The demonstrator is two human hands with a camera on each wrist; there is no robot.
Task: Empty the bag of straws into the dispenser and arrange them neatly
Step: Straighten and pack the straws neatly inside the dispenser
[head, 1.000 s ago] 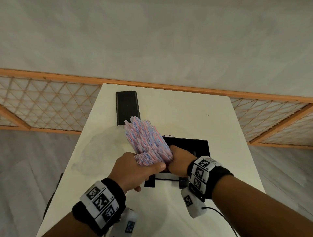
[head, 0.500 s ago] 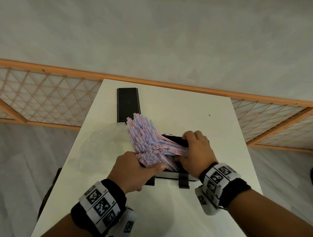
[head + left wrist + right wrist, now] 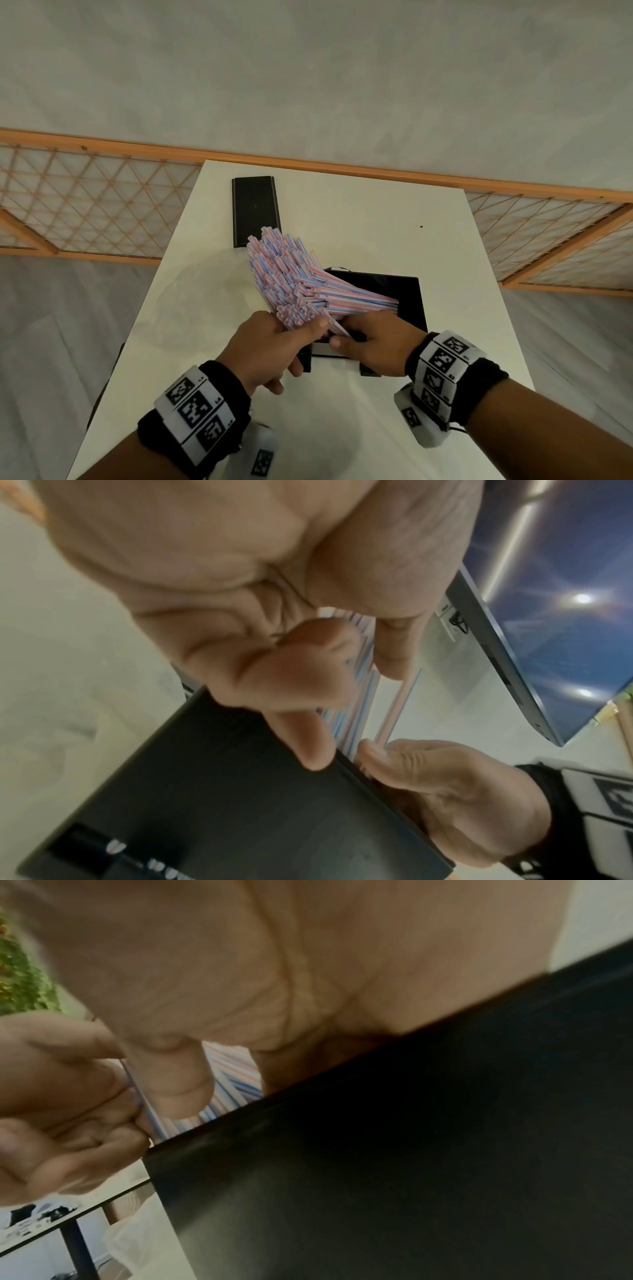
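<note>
My left hand [image 3: 274, 339] grips the lower end of a thick bundle of pink, blue and white striped straws [image 3: 286, 270], held tilted up over the table. Part of the bundle fans right and lies across the open black dispenser [image 3: 409, 301]. At the dispenser's front edge, my right hand [image 3: 342, 337] pinches a single straw [image 3: 337, 326] that sticks out of the bundle. In the left wrist view, that straw [image 3: 394, 710] runs from my left hand's fingers [image 3: 291, 680] down to the right hand [image 3: 428, 777]. In the right wrist view, the thumb [image 3: 174, 1085] lies against straws [image 3: 232, 1074] above the dispenser wall [image 3: 411, 1150].
The white table [image 3: 376, 212] carries the dispenser's black lid [image 3: 255, 209] at the far left. A crumpled clear plastic bag [image 3: 205, 291] lies left of the dispenser. A wooden lattice railing [image 3: 85, 205] runs behind the table, and the floor drops away on both sides.
My right hand has come off the straws lying in the dispenser and drawn back to its front edge, where it now pinches one straw. More straws have fanned right over the dispenser.
</note>
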